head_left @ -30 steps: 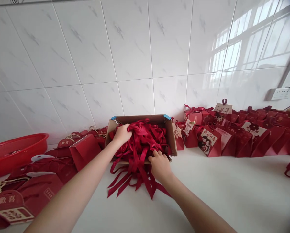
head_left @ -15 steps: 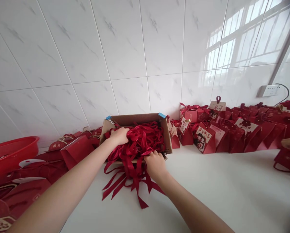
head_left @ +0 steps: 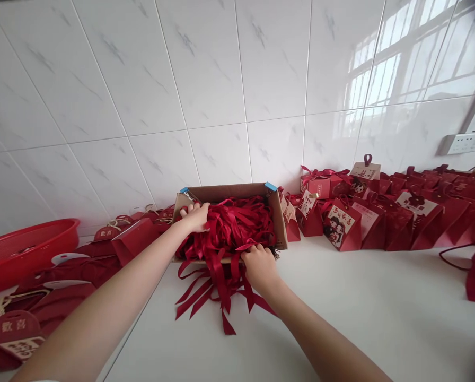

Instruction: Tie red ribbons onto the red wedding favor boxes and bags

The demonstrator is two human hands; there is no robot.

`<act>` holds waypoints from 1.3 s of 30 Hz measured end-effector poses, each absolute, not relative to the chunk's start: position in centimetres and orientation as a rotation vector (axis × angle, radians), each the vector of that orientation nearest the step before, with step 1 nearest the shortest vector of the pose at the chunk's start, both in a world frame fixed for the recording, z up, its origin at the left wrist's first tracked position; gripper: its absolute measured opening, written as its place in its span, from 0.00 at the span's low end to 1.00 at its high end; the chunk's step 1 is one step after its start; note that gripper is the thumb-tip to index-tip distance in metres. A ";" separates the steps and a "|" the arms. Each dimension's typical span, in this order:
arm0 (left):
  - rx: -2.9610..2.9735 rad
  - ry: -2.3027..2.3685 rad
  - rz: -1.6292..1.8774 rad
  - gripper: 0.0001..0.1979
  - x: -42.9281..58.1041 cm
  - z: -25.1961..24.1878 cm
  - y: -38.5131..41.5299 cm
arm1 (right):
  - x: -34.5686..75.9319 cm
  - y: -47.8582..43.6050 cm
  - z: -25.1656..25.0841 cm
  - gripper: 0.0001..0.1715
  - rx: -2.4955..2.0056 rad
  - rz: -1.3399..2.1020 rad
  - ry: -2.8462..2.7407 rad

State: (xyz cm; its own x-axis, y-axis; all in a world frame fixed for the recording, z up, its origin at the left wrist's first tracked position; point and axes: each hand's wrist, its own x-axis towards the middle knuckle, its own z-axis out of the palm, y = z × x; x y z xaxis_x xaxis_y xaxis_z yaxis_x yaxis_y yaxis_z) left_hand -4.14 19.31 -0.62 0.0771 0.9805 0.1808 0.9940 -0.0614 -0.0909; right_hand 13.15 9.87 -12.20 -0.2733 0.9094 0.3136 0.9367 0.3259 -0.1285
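Observation:
A cardboard box (head_left: 281, 223) stands against the tiled wall, full of tangled red ribbons (head_left: 237, 223); several ribbon ends hang over its front edge onto the white table. My left hand (head_left: 195, 216) is at the box's left side, over the ribbons, with its fingers parted and nothing visibly gripped. At the front right edge of the box, my right hand (head_left: 258, 261) has its fingers closed on red ribbon. Its fingertips are partly hidden.
Rows of red gift boxes (head_left: 343, 225) line the wall at right. Red bags (head_left: 78, 265) lie at left, beside a red plastic basket (head_left: 31, 249). A socket strip (head_left: 460, 143) is on the wall at far right.
My left hand has lifted a little and its fingers have spread. My right hand stays at the box's front edge. The whole view has shifted slightly.

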 end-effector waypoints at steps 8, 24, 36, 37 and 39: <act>-2.148 -1.858 0.018 0.25 -3.9 1.7 14.9 | 13.2 9.8 -12.1 0.16 -1.659 -0.116 -2.276; -2.398 -1.594 0.157 0.15 -0.8 -4.4 14.3 | 13.2 9.6 -12.0 0.16 -1.643 -0.125 -2.258; -2.326 -1.588 -0.100 0.14 -1.5 -4.5 15.6 | 13.6 10.0 -12.4 0.15 -1.594 -0.171 -2.196; -2.301 -1.583 -0.158 0.12 -1.5 -3.9 15.4 | 13.6 10.0 -12.4 0.15 -1.591 -0.183 -2.171; -2.255 -1.566 -0.279 0.09 -1.4 -2.5 14.4 | 13.8 10.0 -12.1 0.15 -1.592 -0.200 -2.105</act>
State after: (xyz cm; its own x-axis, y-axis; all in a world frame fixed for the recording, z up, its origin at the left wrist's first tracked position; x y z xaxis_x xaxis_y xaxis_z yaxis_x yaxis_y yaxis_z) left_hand -1.40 14.42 -2.48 0.3596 0.8563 0.3708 0.9317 -0.3074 -0.1936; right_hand 13.82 10.03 -12.06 -0.1997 0.8635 0.4630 0.9353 0.3088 -0.1726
